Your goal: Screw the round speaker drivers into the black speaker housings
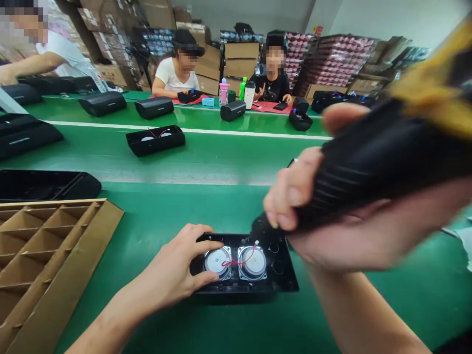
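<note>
A black speaker housing (285,275) lies on the green table in front of me, its inside facing up. Two round silver speaker drivers (254,261) sit in it side by side, with a thin red wire (236,262) and a small white plug across them. My left hand (184,260) grips the housing's left end, thumb and fingers around the left driver. My right hand (339,221) is wrapped around a black power screwdriver (354,162) with a blurred yellow rear part. The tool's nose points down at the housing's far edge, near the right driver; whether its tip touches is unclear.
At left stands a cardboard divider box (66,290), with a black casing (47,184) behind it. Another open housing with drivers (157,140) lies farther back. Several closed black speakers (155,106) line the far side, where co-workers sit. Bottles (223,92) stand there.
</note>
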The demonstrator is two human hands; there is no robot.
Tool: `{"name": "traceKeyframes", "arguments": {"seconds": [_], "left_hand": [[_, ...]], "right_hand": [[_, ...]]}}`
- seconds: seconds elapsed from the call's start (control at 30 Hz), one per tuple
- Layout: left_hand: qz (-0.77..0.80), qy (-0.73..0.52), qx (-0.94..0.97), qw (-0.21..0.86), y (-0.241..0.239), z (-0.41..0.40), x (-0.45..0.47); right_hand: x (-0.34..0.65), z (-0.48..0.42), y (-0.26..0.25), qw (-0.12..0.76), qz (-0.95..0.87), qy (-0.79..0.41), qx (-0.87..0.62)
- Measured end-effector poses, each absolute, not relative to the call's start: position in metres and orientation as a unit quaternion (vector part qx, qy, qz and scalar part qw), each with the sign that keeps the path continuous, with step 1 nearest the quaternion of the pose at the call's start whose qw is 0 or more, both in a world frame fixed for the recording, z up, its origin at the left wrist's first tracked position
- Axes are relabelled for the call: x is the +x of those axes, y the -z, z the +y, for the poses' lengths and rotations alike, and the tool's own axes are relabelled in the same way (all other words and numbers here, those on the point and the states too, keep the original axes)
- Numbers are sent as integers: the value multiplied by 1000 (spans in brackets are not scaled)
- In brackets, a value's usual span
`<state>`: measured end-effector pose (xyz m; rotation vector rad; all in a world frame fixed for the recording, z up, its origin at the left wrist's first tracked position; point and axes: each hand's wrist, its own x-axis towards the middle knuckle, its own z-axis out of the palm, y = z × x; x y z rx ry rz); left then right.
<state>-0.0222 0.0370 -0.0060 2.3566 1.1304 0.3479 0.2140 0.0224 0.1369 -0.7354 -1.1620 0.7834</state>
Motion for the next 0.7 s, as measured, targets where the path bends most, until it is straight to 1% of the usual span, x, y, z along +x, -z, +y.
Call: {"name": "traceKeyframes", "arguments": {"seconds": [0.1,0.2,0.33,0.53,0.7], "left_hand": [[407,-124,871,245,7,38,-23],[407,-119,875,234,8,39,-24],[398,-114,883,224,7,40,-25],[392,-115,888,210,6,40,-25],[394,-121,887,206,9,41,-26]], "right_hand": [[193,40,-108,680,-528,-459,-220],[187,51,-76,665,-527,-496,-182],[185,55,-56,672,-512,-503,-181],[184,56,-47,659,-520,-512,-179],[184,67,-38,667,-529,-498,-164]]}}
